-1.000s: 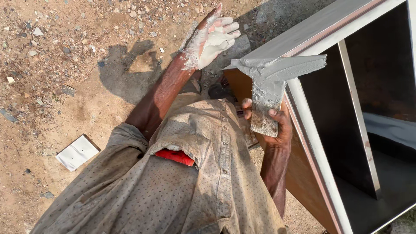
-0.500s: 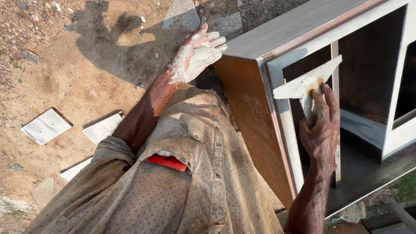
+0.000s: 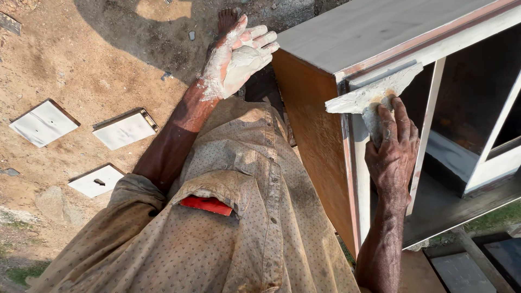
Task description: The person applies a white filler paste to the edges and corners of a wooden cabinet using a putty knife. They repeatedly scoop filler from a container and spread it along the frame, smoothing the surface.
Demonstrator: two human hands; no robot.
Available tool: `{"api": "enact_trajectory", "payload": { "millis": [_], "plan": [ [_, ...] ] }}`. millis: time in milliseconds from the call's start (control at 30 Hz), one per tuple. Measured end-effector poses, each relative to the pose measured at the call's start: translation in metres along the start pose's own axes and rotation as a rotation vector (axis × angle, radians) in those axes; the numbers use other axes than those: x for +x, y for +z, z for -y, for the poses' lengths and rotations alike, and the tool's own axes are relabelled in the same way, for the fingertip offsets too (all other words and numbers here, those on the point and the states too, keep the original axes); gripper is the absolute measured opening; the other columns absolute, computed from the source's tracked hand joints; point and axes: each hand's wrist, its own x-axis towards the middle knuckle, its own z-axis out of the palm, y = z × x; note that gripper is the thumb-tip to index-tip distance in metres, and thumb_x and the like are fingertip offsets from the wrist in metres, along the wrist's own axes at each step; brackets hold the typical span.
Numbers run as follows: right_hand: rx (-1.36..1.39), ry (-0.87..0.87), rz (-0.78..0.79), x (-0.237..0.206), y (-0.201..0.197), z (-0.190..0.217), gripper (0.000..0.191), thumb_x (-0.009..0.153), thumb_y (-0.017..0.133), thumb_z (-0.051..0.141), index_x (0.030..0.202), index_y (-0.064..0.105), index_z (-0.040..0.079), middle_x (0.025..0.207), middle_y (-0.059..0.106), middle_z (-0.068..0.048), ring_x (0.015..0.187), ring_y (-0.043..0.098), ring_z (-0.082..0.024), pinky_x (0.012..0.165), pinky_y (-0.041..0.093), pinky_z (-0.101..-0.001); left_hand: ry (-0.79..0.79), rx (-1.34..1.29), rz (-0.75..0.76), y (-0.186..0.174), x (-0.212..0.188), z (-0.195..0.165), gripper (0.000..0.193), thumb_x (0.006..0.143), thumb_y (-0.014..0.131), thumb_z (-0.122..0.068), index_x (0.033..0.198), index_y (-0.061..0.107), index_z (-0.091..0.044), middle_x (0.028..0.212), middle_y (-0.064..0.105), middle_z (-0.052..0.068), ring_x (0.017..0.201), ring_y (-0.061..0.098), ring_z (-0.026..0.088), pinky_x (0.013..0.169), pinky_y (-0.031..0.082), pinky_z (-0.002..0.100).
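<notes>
Your right hand (image 3: pixel 393 154) grips the wide, putty-caked scraper blade (image 3: pixel 373 89), long edge across the white cabinet frame (image 3: pixel 355 157); your putty-smeared left hand (image 3: pixel 236 57) is spread open.

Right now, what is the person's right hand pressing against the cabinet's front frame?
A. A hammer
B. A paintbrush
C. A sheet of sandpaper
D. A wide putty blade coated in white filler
D: the right hand grips a wide putty blade smeared with white filler, laid across the top corner of the cabinet frame, while the left hand cups a lump of the same white filler, away from the frame.
</notes>
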Motion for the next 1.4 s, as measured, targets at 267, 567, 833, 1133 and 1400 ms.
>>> {"api": "enact_trajectory", "payload": {
  "millis": [267,567,833,1133,1400],
  "plan": [
    [0.023,-0.030,0.001,-0.026,0.036,-0.041,0.081,0.074,0.073,-0.006,0.151,0.052,0.009,0.165,0.042,-0.017,0.141,0.049,-0.039,0.119,0.043,-0.0529,0.042,-0.006,0.024,-0.007,0.000,0.029,0.097,0.096,0.066,-0.055,0.158,0.026,0.007,0.165,0.037,0.026,0.153,0.042,0.040,0.131,0.029,0.048],
    [0.054,0.011,0.012,-0.032,-0.013,-0.024,0.079,0.076,0.068,-0.004,0.152,0.052,0.011,0.167,0.041,-0.012,0.149,0.045,-0.039,0.122,0.044,-0.0516,0.059,-0.068,0.086,-0.010,-0.007,0.027,0.072,0.101,0.066,-0.053,0.138,0.037,0.001,0.153,0.049,0.018,0.148,0.048,0.034,0.125,0.037,0.044],
    [-0.111,-0.058,0.227,-0.001,-0.030,0.004,0.081,0.073,0.070,0.002,0.151,0.055,0.017,0.165,0.046,-0.006,0.140,0.052,-0.038,0.118,0.044,-0.0547,0.083,-0.094,0.040,-0.033,-0.017,0.020,0.098,0.097,0.065,-0.056,0.161,0.024,0.007,0.168,0.033,0.028,0.156,0.040,0.040,0.131,0.028,0.048],
    [-0.196,0.001,0.377,0.024,-0.040,0.020,0.081,0.071,0.070,0.004,0.149,0.056,0.022,0.164,0.046,-0.002,0.135,0.053,-0.043,0.111,0.045,-0.0603,0.141,-0.117,0.082,-0.051,-0.018,0.014,0.090,0.101,0.064,-0.054,0.158,0.029,0.007,0.170,0.029,0.028,0.160,0.034,0.040,0.135,0.021,0.050],
    [-0.201,-0.003,0.353,0.024,-0.032,0.014,0.079,0.072,0.071,0.004,0.148,0.057,0.019,0.161,0.049,-0.005,0.130,0.057,-0.043,0.109,0.049,-0.0570,0.151,-0.134,0.083,-0.047,-0.016,0.008,0.063,0.102,0.059,-0.052,0.141,0.059,-0.003,0.166,0.035,0.025,0.157,0.036,0.038,0.134,0.024,0.049]
  ]
}}
